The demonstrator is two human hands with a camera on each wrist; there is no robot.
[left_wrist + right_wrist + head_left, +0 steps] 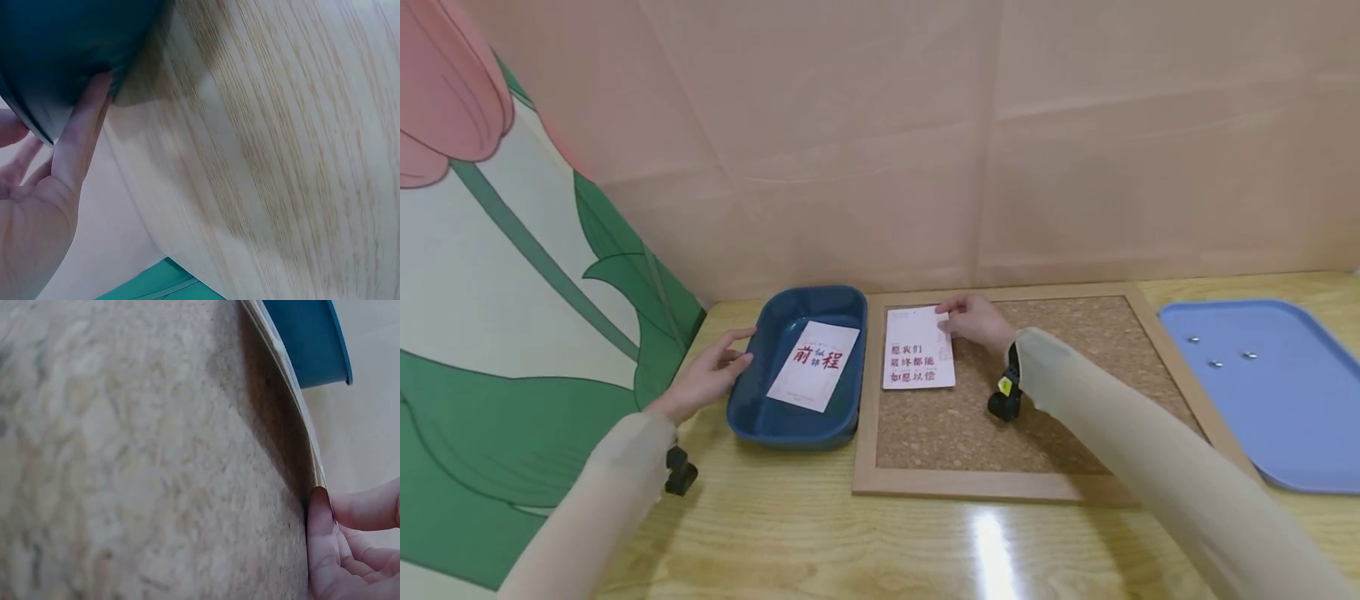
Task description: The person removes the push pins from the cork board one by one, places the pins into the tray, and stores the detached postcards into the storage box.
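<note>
My right hand (977,321) pinches the upper right edge of white cards (919,367) with red Chinese characters, over the left part of the corkboard (1037,383). In the right wrist view the card edges (294,387) look layered and bow up off the cork, between thumb and fingertip. How many cards are there I cannot tell. At the left rim of a dark blue basin (748,417), my left hand (711,375) touches it with fairly straight fingers; in the left wrist view one finger (84,128) lies along its outer wall. Another printed card (812,379) lies slanted inside the basin.
A light blue tray (1262,417) with three small shiny metal pieces (1216,363) stands right of the corkboard. Everything rests on a light wooden table (760,525). Behind it hangs a beige cloth (880,167); a flower-patterned panel (512,433) borders the left.
</note>
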